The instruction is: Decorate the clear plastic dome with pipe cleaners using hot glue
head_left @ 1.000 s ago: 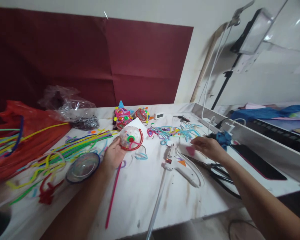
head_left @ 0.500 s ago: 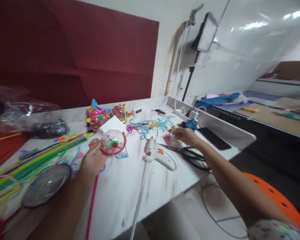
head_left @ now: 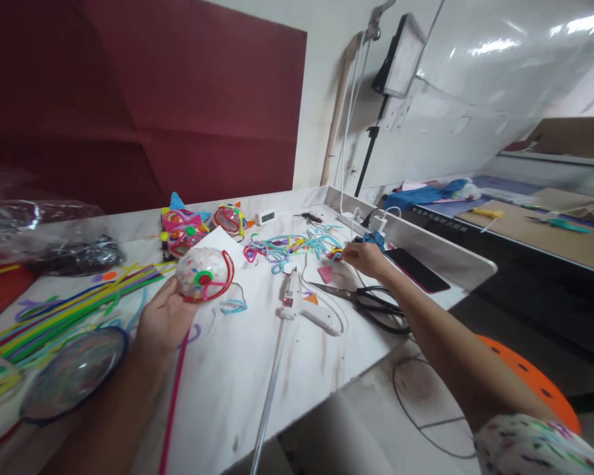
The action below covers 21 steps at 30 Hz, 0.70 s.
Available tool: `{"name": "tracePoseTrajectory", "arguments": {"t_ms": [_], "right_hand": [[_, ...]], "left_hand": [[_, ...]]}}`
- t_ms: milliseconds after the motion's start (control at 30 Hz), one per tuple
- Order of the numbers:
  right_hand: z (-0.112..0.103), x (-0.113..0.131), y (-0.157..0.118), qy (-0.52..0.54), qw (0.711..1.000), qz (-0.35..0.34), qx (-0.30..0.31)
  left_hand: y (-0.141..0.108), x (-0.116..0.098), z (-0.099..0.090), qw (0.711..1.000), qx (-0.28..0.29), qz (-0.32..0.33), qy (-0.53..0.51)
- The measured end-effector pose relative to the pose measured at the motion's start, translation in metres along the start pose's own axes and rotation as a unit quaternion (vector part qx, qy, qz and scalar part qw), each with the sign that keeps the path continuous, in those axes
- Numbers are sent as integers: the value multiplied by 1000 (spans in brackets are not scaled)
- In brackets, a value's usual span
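A clear ball (head_left: 205, 274) with colourful bits inside, a green-and-red round piece and red pipe cleaner on its side rests in my left hand (head_left: 165, 316). My right hand (head_left: 363, 258) reaches to the far right of the table, fingers pinched at a small red and yellow piece (head_left: 335, 253) beside the pile of curly pipe cleaners (head_left: 282, 251). What its fingertips grip is too small to make out. Between the hands lies a white glue gun (head_left: 301, 305) with a long clear stick. Black-handled scissors (head_left: 371, 303) lie below my right hand.
Decorated balls (head_left: 183, 231) stand at the back beside white paper (head_left: 225, 245). Long pipe cleaners (head_left: 79, 313) and a clear half shell (head_left: 76, 373) lie at left. A black phone (head_left: 418, 270) is at right, near the raised table edge. An orange stool (head_left: 529, 376) stands below.
The view has shifted slightly. The ball is still in my left hand, turned a little. My right hand remains by the small red and yellow piece.
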State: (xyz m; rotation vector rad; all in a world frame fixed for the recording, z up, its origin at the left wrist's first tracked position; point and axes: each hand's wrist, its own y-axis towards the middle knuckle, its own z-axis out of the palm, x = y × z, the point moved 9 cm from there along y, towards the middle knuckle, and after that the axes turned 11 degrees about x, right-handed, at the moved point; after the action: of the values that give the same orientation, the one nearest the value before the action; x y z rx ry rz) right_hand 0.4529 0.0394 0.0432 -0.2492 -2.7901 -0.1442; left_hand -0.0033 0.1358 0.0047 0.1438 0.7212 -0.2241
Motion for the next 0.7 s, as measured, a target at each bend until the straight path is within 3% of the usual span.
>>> {"name": "tracePoseTrajectory", "arguments": {"t_ms": [233, 333, 400, 500, 600, 700], "right_hand": [[-20, -7, 11, -54, 997, 51, -8], [-15, 4, 13, -54, 998, 34, 7], [-8, 18, 11, -42, 999, 4, 16], [8, 53, 7, -5, 997, -66, 34], [32, 115, -4, 82, 970, -213, 81], [65, 182, -15, 92, 937, -307, 140]], "left_hand": [[-1, -20, 10, 997, 49, 33, -58], [-1, -30, 16, 995, 64, 48, -54], [-5, -41, 23, 996, 45, 70, -30], [-9, -52, 31, 996, -5, 85, -11], [-9, -64, 37, 993, -20, 114, -8], [-8, -69, 36, 991, -24, 130, -11]]}}
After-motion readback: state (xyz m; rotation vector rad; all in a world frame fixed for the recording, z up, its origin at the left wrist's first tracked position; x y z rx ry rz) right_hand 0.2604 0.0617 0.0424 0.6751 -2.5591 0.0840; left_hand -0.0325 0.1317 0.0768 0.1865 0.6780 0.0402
